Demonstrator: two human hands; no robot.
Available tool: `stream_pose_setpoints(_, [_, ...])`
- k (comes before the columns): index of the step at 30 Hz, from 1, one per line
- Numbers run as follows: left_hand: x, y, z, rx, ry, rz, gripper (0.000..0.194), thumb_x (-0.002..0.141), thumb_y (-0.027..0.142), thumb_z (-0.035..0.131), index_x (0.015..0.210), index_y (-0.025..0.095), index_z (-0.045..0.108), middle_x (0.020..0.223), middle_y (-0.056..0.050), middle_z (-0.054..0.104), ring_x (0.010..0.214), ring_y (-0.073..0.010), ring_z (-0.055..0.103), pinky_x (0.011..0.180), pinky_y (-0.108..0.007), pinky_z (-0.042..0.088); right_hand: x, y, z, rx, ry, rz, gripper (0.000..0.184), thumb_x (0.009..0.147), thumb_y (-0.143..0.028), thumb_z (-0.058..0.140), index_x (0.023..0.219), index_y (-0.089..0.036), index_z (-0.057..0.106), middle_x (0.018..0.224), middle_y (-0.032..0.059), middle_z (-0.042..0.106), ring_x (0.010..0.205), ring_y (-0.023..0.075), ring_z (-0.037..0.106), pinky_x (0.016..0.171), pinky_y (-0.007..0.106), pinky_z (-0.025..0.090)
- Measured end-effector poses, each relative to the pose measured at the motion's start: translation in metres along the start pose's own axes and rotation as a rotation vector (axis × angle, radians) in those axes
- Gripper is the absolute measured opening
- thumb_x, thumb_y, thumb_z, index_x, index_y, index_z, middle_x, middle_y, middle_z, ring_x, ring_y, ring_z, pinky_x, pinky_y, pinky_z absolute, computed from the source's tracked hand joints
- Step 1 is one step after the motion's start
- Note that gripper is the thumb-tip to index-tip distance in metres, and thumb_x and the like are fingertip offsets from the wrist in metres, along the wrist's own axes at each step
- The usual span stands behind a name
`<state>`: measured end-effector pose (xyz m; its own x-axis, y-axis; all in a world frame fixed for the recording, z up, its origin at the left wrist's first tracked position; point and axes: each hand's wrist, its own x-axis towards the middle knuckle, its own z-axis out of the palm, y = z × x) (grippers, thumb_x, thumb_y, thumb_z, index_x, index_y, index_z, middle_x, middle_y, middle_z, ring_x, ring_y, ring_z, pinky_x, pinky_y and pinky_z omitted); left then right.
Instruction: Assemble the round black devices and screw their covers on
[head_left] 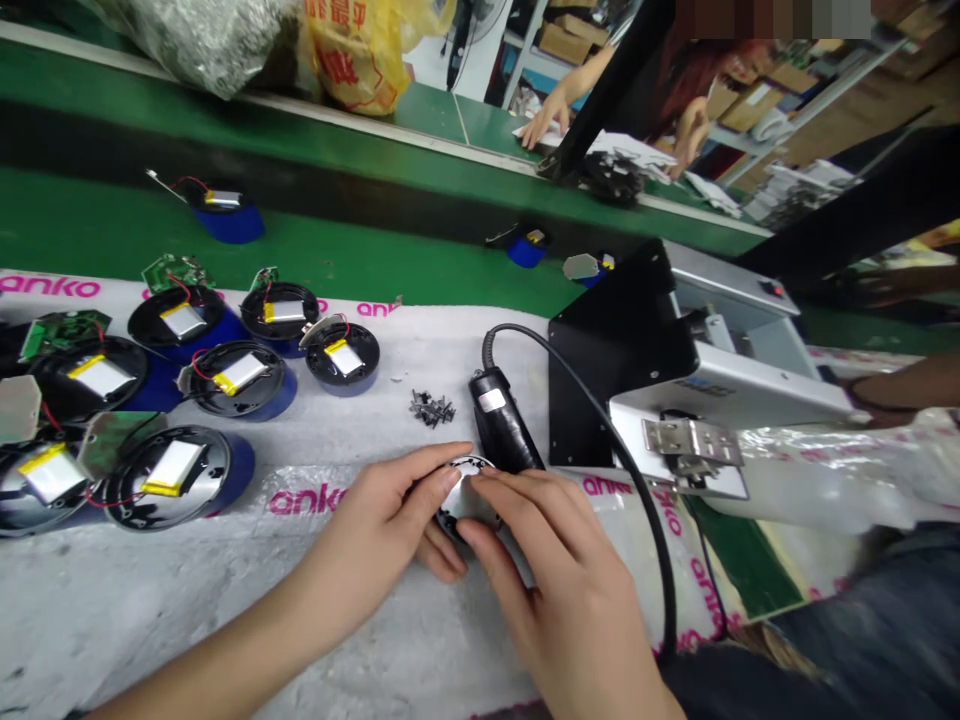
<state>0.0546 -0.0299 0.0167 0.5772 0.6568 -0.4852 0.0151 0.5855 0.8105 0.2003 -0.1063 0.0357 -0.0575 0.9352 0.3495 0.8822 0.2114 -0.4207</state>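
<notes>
Both hands are around a round housing (471,485) low in the middle, with a silvery disc on its top and a dark rim. My left hand (412,510) grips its left side, thumb on the disc's edge. The fingers of my right hand (540,540) press on the disc from the right, and its thumb is at the near rim. Most of the housing is hidden by my hands. Just beyond lies a black electric screwdriver (504,415) with a cord. A small heap of dark screws (432,408) is left of it.
Several blue-sided round housings (240,375) with batteries and green boards stand at the left; others (231,218) are farther back. A black and silver screw feeder (675,350) stands at the right, the cord passing before it. Across the bench is another person's hand (550,118).
</notes>
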Motion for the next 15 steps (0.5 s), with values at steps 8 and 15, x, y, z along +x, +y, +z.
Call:
stream_pose_setpoints(8, [0.002, 0.0023, -0.0037, -0.054, -0.099, -0.006, 0.033, 0.094, 0.031, 0.059, 0.125, 0.021, 0.062, 0.063, 0.004, 0.072, 0.052, -0.0132, 0.071, 0.051, -0.02, 0.059, 0.002, 0.0002, -0.0024, -0.01, -0.037, 0.061, 0.024, 0.093, -0.019, 0.063, 0.117, -0.02, 0.058, 0.105, 0.0021, 0.064, 0.099, 0.015, 0.057, 0.089, 0.027, 0.048])
stream_pose_setpoints(15, [0.004, 0.0063, -0.0052, 0.006, -0.203, -0.005, 0.027, 0.088, 0.028, 0.062, 0.113, 0.021, 0.053, 0.063, 0.005, 0.064, 0.045, -0.0128, 0.066, 0.038, -0.017, 0.052, 0.0026, 0.0069, -0.0018, -0.038, -0.016, -0.022, 0.016, 0.094, -0.024, 0.06, 0.11, -0.022, 0.059, 0.097, 0.003, 0.066, 0.092, 0.0181, 0.061, 0.079, 0.031, 0.053])
